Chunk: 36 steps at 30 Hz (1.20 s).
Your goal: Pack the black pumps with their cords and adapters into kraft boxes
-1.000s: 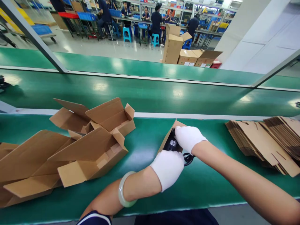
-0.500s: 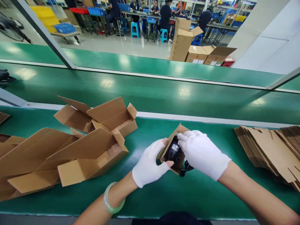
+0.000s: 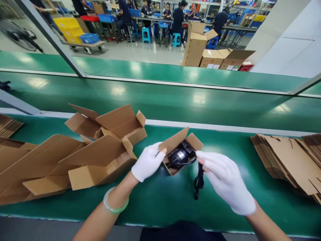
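A small open cardboard box [image 3: 173, 140] sits tilted on the green surface in front of me. Inside it lies a black device [image 3: 181, 154] with a pale label; its exact kind I cannot make out. My left hand [image 3: 148, 161], in a white glove, grips the box's left side with the thumb on the flap. At the right edge of the box, my gloved right hand [image 3: 225, 179] pinches a black cable [image 3: 199, 180]. A bundled length of that cable hangs below the fingers outside the box, and another part loops across the device.
Several open cardboard boxes [image 3: 100, 159] stand to the left. Stacks of flat cardboard [image 3: 288, 157] lie at the right. Beyond a white rail [image 3: 213, 128] runs another green surface [image 3: 155, 97]. People sit at benches in the background.
The device now sits lower in the box, more in view. My right hand has drawn back to the right and holds the cable outside; my left hand has shifted left along the box.
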Motion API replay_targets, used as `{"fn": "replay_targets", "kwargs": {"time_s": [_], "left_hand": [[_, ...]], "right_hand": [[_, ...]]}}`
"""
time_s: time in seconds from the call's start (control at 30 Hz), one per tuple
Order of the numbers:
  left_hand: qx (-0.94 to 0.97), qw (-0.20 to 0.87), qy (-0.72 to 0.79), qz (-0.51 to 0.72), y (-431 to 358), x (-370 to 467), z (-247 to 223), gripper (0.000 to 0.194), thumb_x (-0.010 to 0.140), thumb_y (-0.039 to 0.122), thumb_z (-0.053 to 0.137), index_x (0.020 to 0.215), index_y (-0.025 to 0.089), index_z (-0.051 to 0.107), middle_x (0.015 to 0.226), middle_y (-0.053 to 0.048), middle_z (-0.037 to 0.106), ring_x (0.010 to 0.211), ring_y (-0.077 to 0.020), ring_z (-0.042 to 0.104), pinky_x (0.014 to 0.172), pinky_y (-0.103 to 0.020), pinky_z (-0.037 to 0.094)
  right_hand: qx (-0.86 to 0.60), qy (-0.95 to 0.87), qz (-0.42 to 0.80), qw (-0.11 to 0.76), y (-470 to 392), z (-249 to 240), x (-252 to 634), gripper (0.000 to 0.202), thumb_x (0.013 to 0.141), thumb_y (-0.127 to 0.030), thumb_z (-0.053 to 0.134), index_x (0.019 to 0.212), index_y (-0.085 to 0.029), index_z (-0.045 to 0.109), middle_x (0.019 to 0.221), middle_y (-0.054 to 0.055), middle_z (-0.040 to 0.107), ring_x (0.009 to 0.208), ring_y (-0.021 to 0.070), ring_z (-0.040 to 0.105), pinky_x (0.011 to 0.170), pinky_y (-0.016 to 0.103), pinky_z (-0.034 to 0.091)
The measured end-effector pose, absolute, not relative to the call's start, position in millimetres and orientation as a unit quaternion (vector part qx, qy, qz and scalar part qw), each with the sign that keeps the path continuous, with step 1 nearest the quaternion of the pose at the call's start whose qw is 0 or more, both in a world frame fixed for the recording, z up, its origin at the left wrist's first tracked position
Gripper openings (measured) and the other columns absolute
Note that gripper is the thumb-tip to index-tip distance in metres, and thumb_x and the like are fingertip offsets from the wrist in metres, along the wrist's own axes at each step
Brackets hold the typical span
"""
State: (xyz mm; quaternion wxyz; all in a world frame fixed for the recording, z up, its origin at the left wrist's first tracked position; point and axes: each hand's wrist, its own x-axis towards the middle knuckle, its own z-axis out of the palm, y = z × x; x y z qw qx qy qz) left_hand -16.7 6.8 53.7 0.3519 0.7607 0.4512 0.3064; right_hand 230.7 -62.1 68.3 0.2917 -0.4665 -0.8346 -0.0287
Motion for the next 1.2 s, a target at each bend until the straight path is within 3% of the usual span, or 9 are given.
{"fn": "replay_targets", "kwargs": {"time_s": [0.07,0.23,0.4,0.5,0.63,0.73,0.87,1.03,1.2], "left_hand": [[0.736,0.291,0.497,0.357,4.7,-27.1,55.2,0.022,0.089,0.03,0.045,0.097,0.017,0.062,0.095,-0.005,0.066,0.088,-0.019,0.062,0.08,-0.032,0.05],[0.713,0.082,0.47,0.514,-43.3,-26.5,57.7,0.023,0.08,0.015,0.055,0.103,0.017,0.058,0.098,-0.007,0.063,0.093,-0.0196,0.059,0.081,-0.034,0.049],[0.834,0.032,0.43,0.345,-87.4,20.9,52.6,0.034,0.079,0.009,0.051,0.113,0.011,0.053,0.117,-0.013,0.058,0.114,-0.0257,0.049,0.095,-0.042,0.043],[0.842,0.032,0.464,0.273,-84.0,44.3,47.8,0.04,0.082,0.012,0.045,0.122,0.006,0.047,0.133,-0.017,0.047,0.127,-0.0304,0.037,0.1,-0.046,0.04],[0.843,0.061,0.481,0.232,-60.9,52.6,44.9,0.052,0.085,0.033,0.048,0.127,0.002,0.041,0.14,-0.021,0.037,0.13,-0.0336,0.032,0.104,-0.049,0.035],[0.852,0.075,0.472,0.215,-44.6,53.9,42.6,0.053,0.084,0.041,0.05,0.124,0.006,0.045,0.133,-0.018,0.046,0.123,-0.0318,0.041,0.102,-0.048,0.037],[0.845,0.084,0.492,0.191,-38.5,61.0,34.5,0.034,0.078,0.034,0.06,0.108,0.018,0.055,0.107,-0.008,0.063,0.1,-0.0248,0.056,0.096,-0.045,0.041],[0.833,0.017,0.517,0.196,-49.2,70.6,20.3,0.04,0.071,0.032,0.071,0.104,0.014,0.057,0.099,-0.009,0.064,0.095,-0.0241,0.057,0.087,-0.04,0.045],[0.823,-0.038,0.532,0.194,-56.1,72.9,16.6,0.04,0.074,0.034,0.068,0.107,0.014,0.057,0.106,-0.009,0.062,0.092,-0.0215,0.058,0.072,-0.034,0.049]], "right_hand": [[-0.465,-0.83,-0.062,0.301,-82.4,52.5,253.8,0.025,0.084,-0.008,0.05,0.106,-0.017,0.058,0.108,0.01,0.065,0.094,0.0193,0.062,0.078,0.033,0.049],[-0.441,-0.877,-0.113,0.156,-86.7,-3.4,279.7,0.039,0.084,-0.003,0.042,0.12,-0.016,0.047,0.121,0.018,0.056,0.099,0.0246,0.06,0.07,0.035,0.049],[-0.384,-0.87,-0.143,0.275,-69.2,-27.0,260.7,0.031,0.085,-0.006,0.045,0.114,-0.015,0.045,0.094,0.012,0.065,0.075,0.0153,0.061,0.064,0.027,0.046],[-0.353,-0.873,-0.143,0.305,-72.7,-8.4,259.2,0.018,0.085,-0.008,0.048,0.1,-0.016,0.051,0.076,0.006,0.063,0.062,0.0129,0.056,0.058,0.025,0.042],[-0.353,-0.856,-0.113,0.36,-84.2,34.1,271.1,0.016,0.083,-0.012,0.055,0.098,-0.016,0.055,0.091,0.013,0.062,0.074,0.0169,0.059,0.063,0.03,0.046],[-0.411,-0.828,-0.136,0.356,-81.8,65.4,275.7,0.022,0.08,-0.01,0.06,0.1,-0.018,0.057,0.091,0.009,0.065,0.073,0.0148,0.06,0.068,0.028,0.046],[-0.456,-0.795,-0.247,0.315,-64.3,99.9,268.9,0.018,0.079,-0.015,0.064,0.096,-0.016,0.058,0.078,0.005,0.066,0.064,0.0149,0.056,0.062,0.027,0.042],[-0.389,-0.826,-0.362,0.187,-48.9,125.8,242.8,0.024,0.078,-0.017,0.066,0.101,-0.018,0.058,0.074,0.0,0.064,0.051,0.0114,0.041,0.052,0.027,0.026],[-0.354,-0.834,-0.383,0.179,-40.3,133.6,217.2,0.01,0.081,-0.02,0.063,0.09,-0.018,0.061,0.069,-0.002,0.061,0.049,0.0098,0.036,0.051,0.029,0.023]]}}
